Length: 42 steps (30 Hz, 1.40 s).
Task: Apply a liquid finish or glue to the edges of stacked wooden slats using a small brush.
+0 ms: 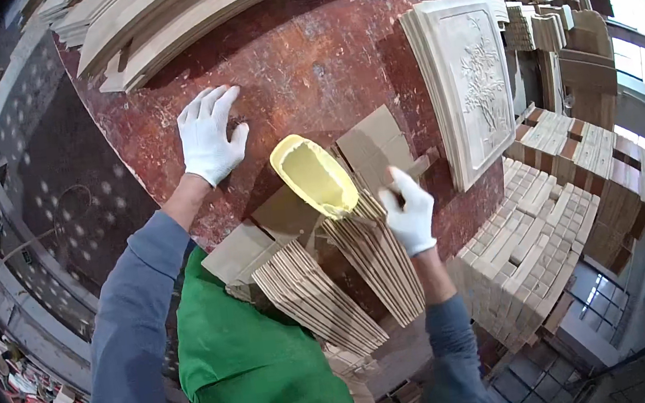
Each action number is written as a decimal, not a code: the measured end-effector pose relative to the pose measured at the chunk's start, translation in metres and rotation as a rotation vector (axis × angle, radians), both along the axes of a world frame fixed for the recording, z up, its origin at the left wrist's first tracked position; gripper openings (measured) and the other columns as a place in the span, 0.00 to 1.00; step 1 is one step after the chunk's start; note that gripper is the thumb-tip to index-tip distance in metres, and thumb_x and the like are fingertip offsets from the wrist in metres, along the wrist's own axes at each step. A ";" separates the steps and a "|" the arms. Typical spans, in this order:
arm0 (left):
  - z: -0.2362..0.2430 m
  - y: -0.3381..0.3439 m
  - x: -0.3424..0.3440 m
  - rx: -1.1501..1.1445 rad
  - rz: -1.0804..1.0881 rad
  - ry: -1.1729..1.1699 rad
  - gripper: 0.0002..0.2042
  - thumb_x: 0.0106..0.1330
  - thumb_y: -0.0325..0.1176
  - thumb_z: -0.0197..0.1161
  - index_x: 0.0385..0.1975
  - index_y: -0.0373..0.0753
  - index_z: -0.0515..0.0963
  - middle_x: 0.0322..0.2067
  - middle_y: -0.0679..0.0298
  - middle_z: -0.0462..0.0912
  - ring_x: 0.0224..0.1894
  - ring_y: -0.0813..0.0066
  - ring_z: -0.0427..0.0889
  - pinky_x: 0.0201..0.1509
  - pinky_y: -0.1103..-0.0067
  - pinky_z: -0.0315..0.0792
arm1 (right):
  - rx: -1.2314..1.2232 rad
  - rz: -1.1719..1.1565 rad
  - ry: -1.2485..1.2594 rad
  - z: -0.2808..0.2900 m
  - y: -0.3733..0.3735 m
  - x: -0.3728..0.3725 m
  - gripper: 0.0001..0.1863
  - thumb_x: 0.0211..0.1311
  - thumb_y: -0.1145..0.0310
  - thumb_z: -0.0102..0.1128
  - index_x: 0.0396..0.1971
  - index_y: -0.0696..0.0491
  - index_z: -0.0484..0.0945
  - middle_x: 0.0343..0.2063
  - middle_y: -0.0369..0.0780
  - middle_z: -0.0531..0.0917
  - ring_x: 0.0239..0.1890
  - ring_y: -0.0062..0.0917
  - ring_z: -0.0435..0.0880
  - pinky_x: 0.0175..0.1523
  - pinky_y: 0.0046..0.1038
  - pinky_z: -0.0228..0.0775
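My left hand (211, 137), in a white glove, lies on the worn red tabletop (274, 70) with its fingers stretched and its thumb apart. Right of it stands a yellow tub (314, 176) holding a pale yellow paste, smeared along its rim. My right hand (411, 213), gloved with a bare fingertip showing, is closed beside the tub; what it grips, if anything, I cannot make out. Just below it is one stack of thin wooden pieces (378, 263). A second stack of thin wooden pieces (314, 299) sits to the left. Cardboard (375, 147) lies behind the tub.
Long carved boards (188, 25) lie across the far side of the table. A stack of carved panels (473, 86) stands at the right. Beyond it are piled wooden blocks (533, 240). A green apron (254, 363) covers my front at the table's near edge.
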<state>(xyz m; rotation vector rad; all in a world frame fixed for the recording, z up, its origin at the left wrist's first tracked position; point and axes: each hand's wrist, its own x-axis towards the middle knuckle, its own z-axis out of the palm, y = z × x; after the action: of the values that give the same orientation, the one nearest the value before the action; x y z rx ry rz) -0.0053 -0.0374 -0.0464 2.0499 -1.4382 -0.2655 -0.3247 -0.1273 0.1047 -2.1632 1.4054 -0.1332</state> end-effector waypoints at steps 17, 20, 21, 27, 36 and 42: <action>0.010 -0.036 -0.019 0.156 -0.821 0.603 0.42 0.24 0.30 0.81 0.52 0.46 0.79 0.48 0.65 0.85 0.51 0.56 0.80 0.63 0.60 0.71 | 0.115 -0.385 -0.159 0.020 0.067 0.061 0.08 0.62 0.72 0.65 0.36 0.61 0.84 0.26 0.43 0.87 0.27 0.27 0.83 0.34 0.26 0.73; 0.008 -0.015 -0.012 0.181 -0.783 0.631 0.41 0.24 0.30 0.81 0.52 0.47 0.79 0.47 0.65 0.85 0.51 0.57 0.80 0.63 0.60 0.71 | 0.102 -0.209 -0.136 0.013 0.071 0.067 0.08 0.63 0.72 0.65 0.37 0.61 0.84 0.26 0.43 0.87 0.27 0.27 0.83 0.34 0.27 0.74; 0.008 -0.009 -0.008 0.193 -0.769 0.635 0.41 0.24 0.29 0.81 0.52 0.47 0.80 0.47 0.66 0.85 0.51 0.57 0.80 0.63 0.61 0.71 | 0.093 -0.126 -0.134 0.011 0.073 0.069 0.08 0.63 0.72 0.64 0.37 0.61 0.84 0.26 0.43 0.87 0.27 0.27 0.83 0.34 0.27 0.74; 0.016 0.024 -0.004 0.094 -0.672 0.471 0.39 0.24 0.28 0.80 0.49 0.48 0.80 0.43 0.69 0.87 0.47 0.56 0.80 0.62 0.64 0.71 | 0.204 0.025 0.033 0.009 0.090 0.087 0.09 0.65 0.71 0.63 0.39 0.61 0.84 0.30 0.43 0.88 0.29 0.25 0.84 0.37 0.26 0.76; 0.030 0.048 -0.023 0.095 -0.425 0.422 0.40 0.32 0.27 0.76 0.56 0.42 0.77 0.55 0.60 0.81 0.57 0.56 0.77 0.69 0.62 0.66 | 0.013 -0.187 -0.206 0.025 0.090 0.076 0.09 0.65 0.72 0.63 0.40 0.61 0.85 0.32 0.41 0.88 0.32 0.25 0.85 0.42 0.25 0.77; 0.073 0.179 -0.101 -0.173 -0.220 0.383 0.25 0.47 0.28 0.64 0.50 0.40 0.78 0.54 0.57 0.78 0.58 0.57 0.75 0.63 0.61 0.71 | 0.090 -0.068 -0.252 0.010 0.096 0.066 0.09 0.65 0.72 0.64 0.41 0.61 0.85 0.32 0.42 0.89 0.32 0.26 0.84 0.43 0.24 0.77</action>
<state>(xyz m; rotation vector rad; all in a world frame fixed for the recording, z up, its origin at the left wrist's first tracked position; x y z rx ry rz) -0.1063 0.1420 0.0268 1.5987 -1.3881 -0.5704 -0.2589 -0.0312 0.1148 -1.9499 1.3135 -0.3482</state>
